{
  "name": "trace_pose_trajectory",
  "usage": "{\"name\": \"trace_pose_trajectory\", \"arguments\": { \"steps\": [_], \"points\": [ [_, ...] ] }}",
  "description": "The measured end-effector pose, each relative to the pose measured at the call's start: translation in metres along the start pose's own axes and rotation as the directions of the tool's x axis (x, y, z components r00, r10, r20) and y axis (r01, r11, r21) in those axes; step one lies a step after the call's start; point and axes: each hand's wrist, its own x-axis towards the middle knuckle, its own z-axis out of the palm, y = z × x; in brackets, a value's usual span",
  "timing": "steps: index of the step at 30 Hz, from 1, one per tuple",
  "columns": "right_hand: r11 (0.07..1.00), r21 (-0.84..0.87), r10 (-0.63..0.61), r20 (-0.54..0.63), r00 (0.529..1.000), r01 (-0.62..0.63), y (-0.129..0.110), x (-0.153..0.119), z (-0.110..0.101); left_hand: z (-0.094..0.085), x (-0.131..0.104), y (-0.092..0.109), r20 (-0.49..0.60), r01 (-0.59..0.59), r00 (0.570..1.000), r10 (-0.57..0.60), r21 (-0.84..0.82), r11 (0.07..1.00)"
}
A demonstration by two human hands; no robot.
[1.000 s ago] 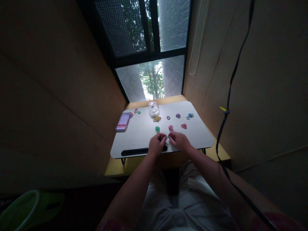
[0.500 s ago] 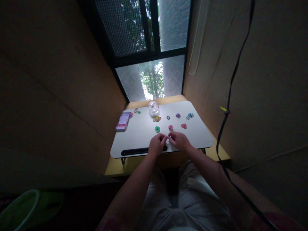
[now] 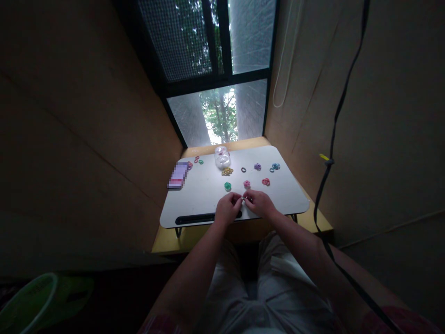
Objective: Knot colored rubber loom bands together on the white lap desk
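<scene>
Over the front part of the white tray table [image 3: 205, 195], my left hand [image 3: 228, 207] and my right hand [image 3: 257, 202] meet fingertip to fingertip. Both are closed in a pinch around something tiny and pale, too small to name. Just beyond them lie a green bundle of small rings [image 3: 227, 186] and a pink bundle [image 3: 246, 184]. A red bundle [image 3: 266, 182] sits to the right. Farther back are yellow rings [image 3: 227, 171], a dark ring [image 3: 244, 170], a purple bundle [image 3: 257, 166] and blue rings [image 3: 276, 166].
A clear round container [image 3: 222, 158] stands at the table's back. The phone [image 3: 178, 175] lies at the left edge, near a few red and green rings [image 3: 196, 160]. A black slot [image 3: 194, 218] runs along the front. A dark cord [image 3: 337, 111] hangs at the right.
</scene>
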Motion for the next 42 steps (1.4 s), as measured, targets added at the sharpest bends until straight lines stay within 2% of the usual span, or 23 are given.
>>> {"name": "trace_pose_trajectory", "arguments": {
  "steps": [9,33,42],
  "points": [
    [1.000,-0.012,0.016,0.003,1.000,-0.016,-0.0010,-0.0005,-0.0019,0.0000,0.0000,0.0037,0.022,-0.023,1.000,0.022,0.047,0.999],
    [0.995,-0.089,0.044,-0.001,0.999,-0.044,-0.0039,-0.0001,-0.0007,0.0005,-0.0017,0.0015,0.057,-0.017,0.998,0.014,0.050,0.999],
    [1.000,-0.020,0.002,-0.027,1.000,-0.002,-0.0030,-0.0023,-0.0028,0.0018,-0.0020,0.0001,0.029,-0.004,1.000,0.003,0.033,0.999]
  ]
}}
